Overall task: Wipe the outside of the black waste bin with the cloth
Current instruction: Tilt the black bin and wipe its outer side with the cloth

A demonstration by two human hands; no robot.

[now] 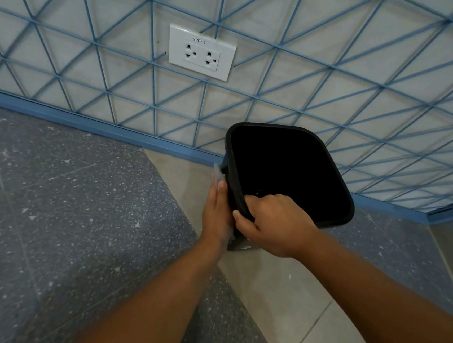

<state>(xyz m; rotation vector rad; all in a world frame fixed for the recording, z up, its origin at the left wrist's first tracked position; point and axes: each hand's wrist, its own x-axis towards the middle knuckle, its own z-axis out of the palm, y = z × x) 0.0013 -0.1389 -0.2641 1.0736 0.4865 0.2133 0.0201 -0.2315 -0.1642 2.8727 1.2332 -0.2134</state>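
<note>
The wall [285, 66] in front of me is pale with thin blue lines crossing all over it, and a blue strip [86, 124] runs along its bottom edge. The floor [62, 224] is speckled grey, with a band of plain pale tiles [272, 286] running up to the wall.

The black waste bin [289, 171] is by the far edge of the floor, close to the wall and over the pale tiles. It is tipped, so I look right down into its dark mouth. I cannot tell how much of its bottom touches the floor.

A white socket plate [201, 52] with two sockets sits on the wall, up and to the left of the bin.

My right hand [270, 225] holds the near corner of the bin's rim. My fingers there are curled over the edge, with my thumb on the outside.

My left hand [217, 214] lies flat against the left outside wall of the bin. Those fingers are straight and close together, pressing the cloth [217, 174] onto the bin. The cloth is pale, and only a little bit of it peeks out past my fingertips.
</note>
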